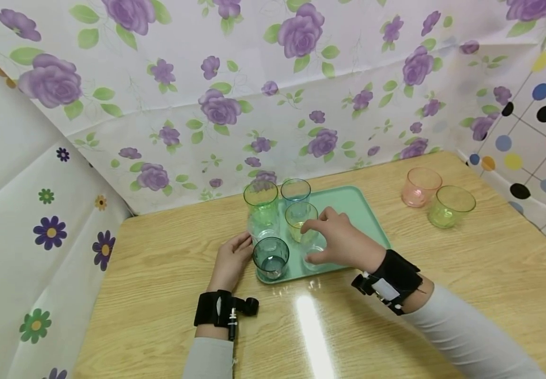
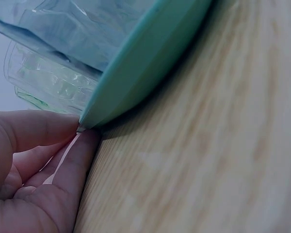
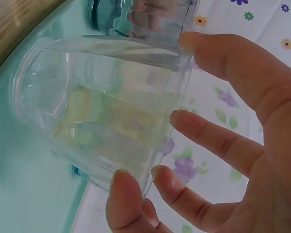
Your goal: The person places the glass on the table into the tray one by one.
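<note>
My left hand [image 1: 230, 260] lies at the left edge of the mint-green tray [image 1: 365, 221]; in the left wrist view its fingertips pinch the tray's rim [image 2: 94, 111]. My right hand [image 1: 344, 239] holds a clear tumbler [image 3: 102, 97] by its rim, thumb and fingers spread around it, at the tray's front middle. Behind that tumbler stands a yellow glass [image 1: 295, 223], with a blue glass [image 1: 296, 192] farther back. Along the tray's left side are a green glass [image 1: 260, 202], another clear glass [image 1: 264, 231] and a dark grey glass [image 1: 271, 260] at the front corner.
A pink glass [image 1: 420, 188] and a yellow-green glass [image 1: 450, 208] stand on the wooden table [image 1: 168, 263], right of the tray. Flower-printed sheeting [image 1: 254, 126] rises behind the table, and patterned sheets border both sides.
</note>
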The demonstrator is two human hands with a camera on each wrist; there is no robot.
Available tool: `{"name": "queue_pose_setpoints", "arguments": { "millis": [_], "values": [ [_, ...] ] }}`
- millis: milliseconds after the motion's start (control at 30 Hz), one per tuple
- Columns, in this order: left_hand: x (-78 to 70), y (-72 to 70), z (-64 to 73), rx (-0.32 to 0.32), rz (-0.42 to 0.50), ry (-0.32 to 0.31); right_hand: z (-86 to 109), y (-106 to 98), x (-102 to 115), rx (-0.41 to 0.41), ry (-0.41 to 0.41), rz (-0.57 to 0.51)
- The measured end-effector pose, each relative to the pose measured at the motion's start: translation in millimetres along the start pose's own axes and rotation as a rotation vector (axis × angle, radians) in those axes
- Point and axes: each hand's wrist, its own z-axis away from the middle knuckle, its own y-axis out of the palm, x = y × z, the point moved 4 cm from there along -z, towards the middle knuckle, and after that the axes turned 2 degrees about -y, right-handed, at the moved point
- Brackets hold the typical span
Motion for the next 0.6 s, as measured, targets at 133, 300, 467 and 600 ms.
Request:
{"name": "queue_pose_setpoints", "arguments": {
  "millis": [133, 300, 467, 600],
  "values": [
    [-0.5, -0.1, -0.4, 0.008, 0.002, 0.008, -0.8, 3.0, 1.7, 0.008, -0.007, 0.009],
    [-1.9, -0.4, 0.8, 0.007, -0.004, 0.013, -3.0, 5.7, 3.4, 0.006, -0.019, 0.011],
    [-2.1, -0.3, 1.2, 0.003, -0.004, 0.009, -3.9, 7.3, 4.4, -0.002, -0.024, 0.025],
    [-2.3, 0.5, 1.0, 0.006, 0.001, 0.01, -4.4, 9.1, 3.7, -0.007, -0.027, 0.036]
  ]
}}
